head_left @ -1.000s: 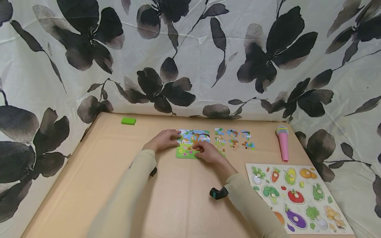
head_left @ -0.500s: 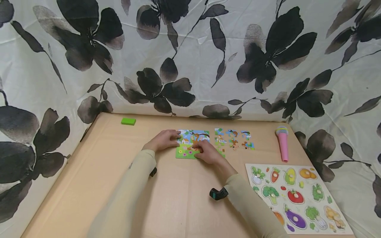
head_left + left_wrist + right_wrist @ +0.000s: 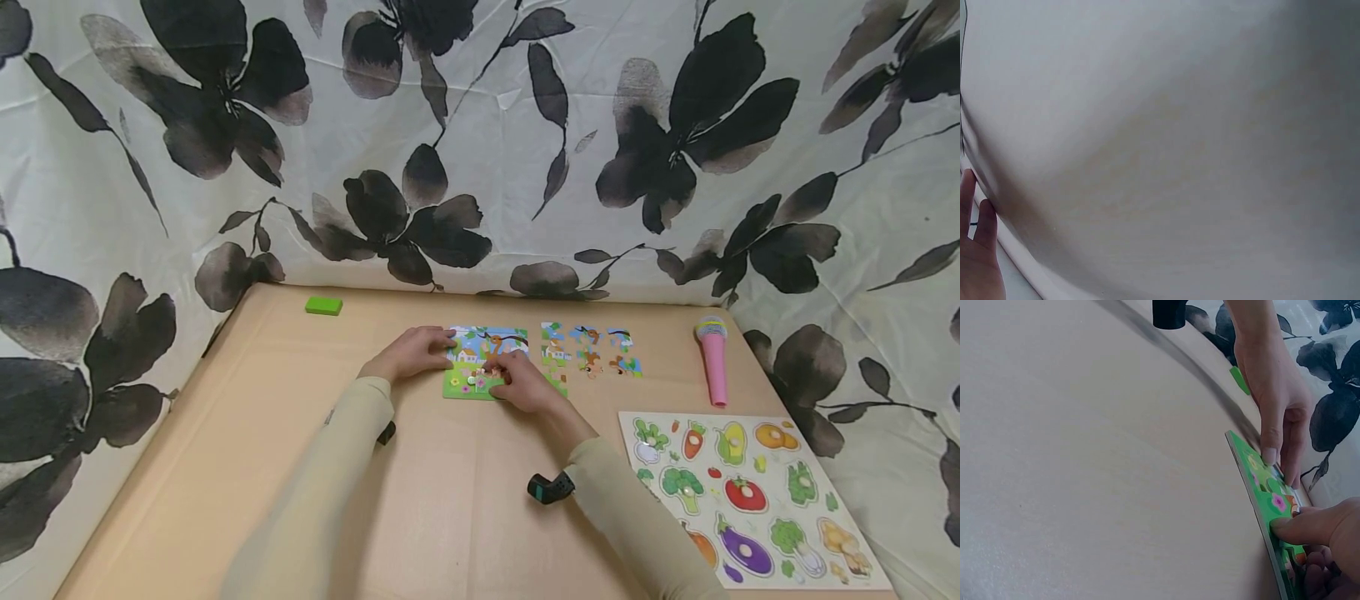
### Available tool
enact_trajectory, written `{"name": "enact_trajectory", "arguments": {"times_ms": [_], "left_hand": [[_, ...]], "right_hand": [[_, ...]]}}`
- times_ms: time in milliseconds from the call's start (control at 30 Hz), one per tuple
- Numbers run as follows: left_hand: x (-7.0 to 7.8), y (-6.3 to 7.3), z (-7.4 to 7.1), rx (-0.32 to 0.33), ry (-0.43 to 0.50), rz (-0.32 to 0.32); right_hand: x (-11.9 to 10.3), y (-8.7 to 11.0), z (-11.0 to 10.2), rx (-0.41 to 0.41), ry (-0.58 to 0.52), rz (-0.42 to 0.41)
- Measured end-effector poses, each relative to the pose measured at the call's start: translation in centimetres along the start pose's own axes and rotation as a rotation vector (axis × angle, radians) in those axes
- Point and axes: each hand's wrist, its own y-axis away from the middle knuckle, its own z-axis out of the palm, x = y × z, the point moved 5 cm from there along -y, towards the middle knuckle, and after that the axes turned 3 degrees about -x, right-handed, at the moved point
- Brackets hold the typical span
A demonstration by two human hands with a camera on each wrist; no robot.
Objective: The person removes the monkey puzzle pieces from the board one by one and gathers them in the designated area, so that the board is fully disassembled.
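Note:
A jigsaw puzzle (image 3: 467, 340) with a bright picture of a house, a monkey and flowers lies flat on the table. My left hand (image 3: 411, 353) rests at its left edge, thumb and fingertips touching the border. Over the lower right part, my right hand (image 3: 527, 385) pinches a puzzle piece (image 3: 1279, 502) with a pink flower on green. In the right wrist view, the right thumb (image 3: 1300, 529) lies on that piece while the other fingers curl beneath. Part of the puzzle is hidden behind the right hand. The left wrist view has only a bit of the left hand's fingers.
Several loose puzzle pieces (image 3: 588, 364) lie right of the puzzle. A pink toy microphone (image 3: 716, 367) and a vegetable picture board (image 3: 817, 433) are farther right. A green block (image 3: 324, 307) sits at the back left. Floral cloth (image 3: 510, 225) hangs behind the table (image 3: 435, 500).
Both hands stay almost in place. Under the right fingertips, the flower piece in the puzzle's lower middle has shifted slightly, with white spots now showing beside it.

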Motion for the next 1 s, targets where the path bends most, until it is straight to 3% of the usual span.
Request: {"name": "enact_trajectory", "arguments": {"times_ms": [267,800,1000], "left_hand": [[-0.03,0.15,0.11,0.001,0.009,-0.001],[-0.08,-0.03,-0.03,0.004,0.008,0.001],[-0.12,0.11,0.01,0.006,0.007,0.009]], "right_hand": [[0.01,0.03,0.05,0.000,-0.038,-0.045],[0.19,-0.08,0.03,0.015,-0.072,0.055],[0.44,0.06,-0.19,0.078,-0.126,0.077]]}}
